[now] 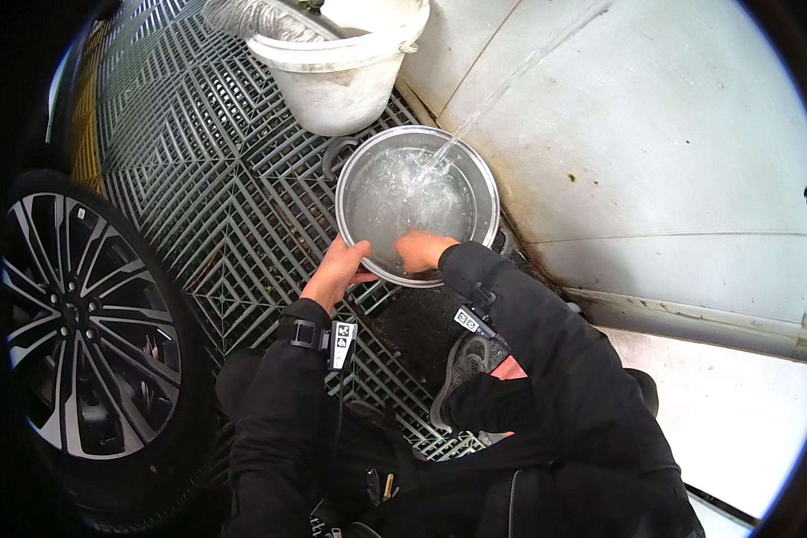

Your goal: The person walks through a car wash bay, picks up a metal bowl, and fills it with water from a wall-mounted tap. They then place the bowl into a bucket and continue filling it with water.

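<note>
A round metal pot point(487, 195) holds cloudy, churning water on the floor grating in front of me. My left hand point(339, 269) grips its lower-left rim, thumb on top and fingers below the outside. Inside the pot, near the rim closest to me, is my right hand point(425, 251). Its fingers are curled and partly under the water, so I cannot see whether they hold anything. A stream of water point(511, 77) falls from the upper right into the pot. One dark side handle point(334, 158) sticks out at the pot's upper left.
Behind the pot stands a dirty white bucket point(336, 94) with a string mop head point(269, 20) over its rim. At left is a car wheel point(87, 323). A stained pale wall panel point(645, 168) borders the right side. Slatted plastic grating point(222, 249) covers the floor.
</note>
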Motion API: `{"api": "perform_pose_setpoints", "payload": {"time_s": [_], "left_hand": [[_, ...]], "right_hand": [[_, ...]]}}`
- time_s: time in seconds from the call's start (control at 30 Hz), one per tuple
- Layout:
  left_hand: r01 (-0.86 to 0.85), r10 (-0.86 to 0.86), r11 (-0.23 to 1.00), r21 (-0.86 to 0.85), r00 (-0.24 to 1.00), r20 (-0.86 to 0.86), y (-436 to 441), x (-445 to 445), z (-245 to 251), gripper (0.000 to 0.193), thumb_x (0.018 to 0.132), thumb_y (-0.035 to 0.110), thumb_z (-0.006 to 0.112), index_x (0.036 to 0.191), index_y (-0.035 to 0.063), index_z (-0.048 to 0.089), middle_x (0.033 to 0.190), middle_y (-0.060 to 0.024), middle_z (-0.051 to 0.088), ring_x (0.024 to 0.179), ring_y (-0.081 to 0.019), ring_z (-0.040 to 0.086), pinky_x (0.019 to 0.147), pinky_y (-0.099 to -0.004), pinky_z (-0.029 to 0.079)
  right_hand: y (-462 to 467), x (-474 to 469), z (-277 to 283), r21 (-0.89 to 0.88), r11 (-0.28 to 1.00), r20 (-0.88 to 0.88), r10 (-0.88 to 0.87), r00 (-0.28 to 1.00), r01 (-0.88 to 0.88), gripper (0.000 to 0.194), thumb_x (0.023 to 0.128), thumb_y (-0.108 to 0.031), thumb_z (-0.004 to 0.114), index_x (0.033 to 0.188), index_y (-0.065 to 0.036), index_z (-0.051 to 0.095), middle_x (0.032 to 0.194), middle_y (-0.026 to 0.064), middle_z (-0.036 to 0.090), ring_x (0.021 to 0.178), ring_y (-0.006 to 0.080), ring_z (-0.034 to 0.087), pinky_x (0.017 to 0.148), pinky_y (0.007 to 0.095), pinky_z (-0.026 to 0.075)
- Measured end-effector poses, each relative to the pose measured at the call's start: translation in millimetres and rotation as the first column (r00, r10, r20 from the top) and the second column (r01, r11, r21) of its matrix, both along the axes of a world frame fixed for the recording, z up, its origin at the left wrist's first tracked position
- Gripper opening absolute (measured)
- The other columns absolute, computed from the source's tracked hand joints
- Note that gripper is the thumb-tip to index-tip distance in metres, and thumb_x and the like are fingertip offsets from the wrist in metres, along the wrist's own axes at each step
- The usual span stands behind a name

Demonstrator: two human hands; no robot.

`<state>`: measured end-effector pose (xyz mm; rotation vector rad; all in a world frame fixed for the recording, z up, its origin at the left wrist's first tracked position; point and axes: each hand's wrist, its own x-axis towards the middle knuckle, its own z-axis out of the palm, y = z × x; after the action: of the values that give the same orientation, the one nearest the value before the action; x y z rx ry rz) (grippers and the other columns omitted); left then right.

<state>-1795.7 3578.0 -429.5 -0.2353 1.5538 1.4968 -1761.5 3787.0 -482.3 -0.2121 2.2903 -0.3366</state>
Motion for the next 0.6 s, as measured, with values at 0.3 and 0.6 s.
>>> {"api": "perform_pose_setpoints", "payload": {"time_s": [0.3,0.6], "left_hand": [[-0.008,0.008,0.999,-0.036,1.000,0.006,2.3,-1.0,-3.2,0.052,0.098,0.013,0.054,0.148,0.0024,0.045,0.125,-0.0137,0.069,0.101,-0.0250,0.075,0.084,-0.0420,0.066],[-0.029,0.028,0.999,0.032,0.999,0.026,-2.7,10.4,-9.3,0.052,0.102,0.014,0.055,0.152,0.0072,0.041,0.127,-0.0135,0.067,0.098,-0.0257,0.076,0.083,-0.0422,0.068]], "right_hand": [[31.1,4.0,-11.0,0.278,0.946,0.006,0.169,0.986,-0.164,0.033,0.083,-0.009,0.072,0.114,-0.002,0.078,0.113,0.0226,0.076,0.110,0.0390,0.073,0.091,0.0486,0.061],[-23.0,-21.3,1.5,-0.132,0.987,-0.276,0.049,0.960,-0.088,0.049,0.084,-0.009,0.075,0.130,-0.005,0.060,0.103,0.0241,0.075,0.100,0.0461,0.072,0.083,0.0546,0.057]]}}
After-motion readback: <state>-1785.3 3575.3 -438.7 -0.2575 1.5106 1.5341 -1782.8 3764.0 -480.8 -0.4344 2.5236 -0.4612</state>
